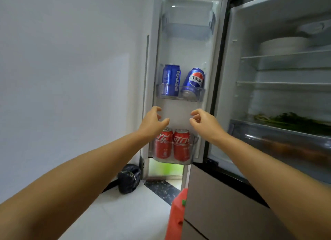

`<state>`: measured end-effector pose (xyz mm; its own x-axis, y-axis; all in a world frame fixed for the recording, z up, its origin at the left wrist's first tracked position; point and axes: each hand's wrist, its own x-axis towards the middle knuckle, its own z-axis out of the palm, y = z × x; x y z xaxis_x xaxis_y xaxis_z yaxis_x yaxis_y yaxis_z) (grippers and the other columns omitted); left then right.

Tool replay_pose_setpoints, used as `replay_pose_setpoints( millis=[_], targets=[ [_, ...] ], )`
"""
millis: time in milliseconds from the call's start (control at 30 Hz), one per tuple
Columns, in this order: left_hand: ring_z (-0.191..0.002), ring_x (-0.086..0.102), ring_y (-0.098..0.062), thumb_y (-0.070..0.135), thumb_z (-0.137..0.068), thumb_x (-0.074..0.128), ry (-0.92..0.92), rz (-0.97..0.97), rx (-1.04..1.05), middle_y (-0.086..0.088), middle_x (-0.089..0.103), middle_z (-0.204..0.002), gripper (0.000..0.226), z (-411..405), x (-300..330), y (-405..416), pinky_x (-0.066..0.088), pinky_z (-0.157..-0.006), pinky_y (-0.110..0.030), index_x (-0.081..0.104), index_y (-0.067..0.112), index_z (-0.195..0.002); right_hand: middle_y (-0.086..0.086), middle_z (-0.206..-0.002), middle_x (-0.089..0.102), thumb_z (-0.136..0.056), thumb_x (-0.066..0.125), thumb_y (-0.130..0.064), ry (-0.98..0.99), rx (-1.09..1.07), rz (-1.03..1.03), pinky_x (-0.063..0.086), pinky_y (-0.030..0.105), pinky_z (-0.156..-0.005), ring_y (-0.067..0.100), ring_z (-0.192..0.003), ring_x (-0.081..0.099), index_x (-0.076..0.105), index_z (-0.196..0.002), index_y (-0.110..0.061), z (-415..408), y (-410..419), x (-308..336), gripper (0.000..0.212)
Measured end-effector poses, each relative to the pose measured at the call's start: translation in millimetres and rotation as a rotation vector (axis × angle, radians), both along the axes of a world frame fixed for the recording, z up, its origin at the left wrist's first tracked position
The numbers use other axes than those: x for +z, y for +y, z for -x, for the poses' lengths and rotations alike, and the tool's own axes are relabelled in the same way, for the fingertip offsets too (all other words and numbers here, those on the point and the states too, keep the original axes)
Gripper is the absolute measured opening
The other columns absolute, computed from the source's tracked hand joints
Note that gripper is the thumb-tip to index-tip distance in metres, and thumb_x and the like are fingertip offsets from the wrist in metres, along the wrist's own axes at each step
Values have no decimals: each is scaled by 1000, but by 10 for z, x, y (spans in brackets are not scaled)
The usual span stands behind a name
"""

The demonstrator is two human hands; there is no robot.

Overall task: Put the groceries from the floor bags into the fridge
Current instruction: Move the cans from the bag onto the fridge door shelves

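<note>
The open fridge door (180, 42) faces me. Its middle bin (200, 94) holds two blue Pepsi cans: one upright (171, 79), one leaning to the right (194, 80). The lower bin (194, 144) holds two red Coca-Cola cans (163, 146) (181, 146) side by side. My left hand (154, 122) and my right hand (204, 122) hover between the two bins, just below the Pepsi bin. Both have loosely curled fingers and hold nothing.
The fridge interior (279, 69) is at the right, with glass shelves, a stack of white plates (283, 46), green vegetables (293, 122) and a drawer below. A black bag (128, 179) lies on the white floor by the wall. A red container (176, 214) stands by the lower fridge drawers.
</note>
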<state>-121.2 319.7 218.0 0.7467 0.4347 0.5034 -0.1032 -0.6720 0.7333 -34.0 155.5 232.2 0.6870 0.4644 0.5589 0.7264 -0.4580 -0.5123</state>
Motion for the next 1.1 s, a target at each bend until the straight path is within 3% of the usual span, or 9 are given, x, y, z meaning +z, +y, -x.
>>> replay_pose_setpoints(
  millis=[133,267,400,667,833,1100],
  targets=[
    [-105,58,-24,29,-90,60,60,49,55,-11,60,-117,49,357,-424,-80,48,-92,-36,43,10,-132,7,-111,63,-93,53,-20,24,45,109,43,26,-81,21,-100,59,55,-121,-9,233,83,-471,30],
    [-102,60,-25,27,-90,58,178,88,132,-12,62,-112,45,809,-990,-67,49,-89,-36,45,11,-130,7,-109,63,-91,54,-21,78,134,218,44,28,-80,21,-95,59,56,-117,-12,506,200,-1049,28],
    [-98,58,-21,27,-92,57,289,153,213,-9,62,-112,39,1404,-1624,24,45,-83,-29,47,11,-127,11,-103,65,-90,53,-18,147,246,308,50,39,-82,28,-91,61,57,-114,-8,961,404,-1603,25],
    [-91,55,-16,26,-94,51,431,395,495,-7,63,-109,24,3082,-2798,562,41,-73,-24,60,11,-111,8,-118,61,-94,49,-25,269,479,559,45,28,-80,23,-99,59,51,-126,-13,2335,1242,-2629,34],
    [-90,57,-16,27,-93,52,508,373,636,-3,63,-102,20,4492,-3046,1275,41,-72,-23,62,13,-103,7,-119,61,-96,46,-27,258,650,691,50,33,-87,21,-101,60,48,-129,-15,3426,2169,-3061,35],
    [-85,55,-16,22,-90,56,566,359,940,-1,61,-92,5,6856,-2966,2414,38,-73,-23,59,19,-90,8,-118,61,-96,47,-28,258,884,741,49,37,-91,23,-103,59,47,-130,-15,5409,3655,-3260,36]
  ],
)
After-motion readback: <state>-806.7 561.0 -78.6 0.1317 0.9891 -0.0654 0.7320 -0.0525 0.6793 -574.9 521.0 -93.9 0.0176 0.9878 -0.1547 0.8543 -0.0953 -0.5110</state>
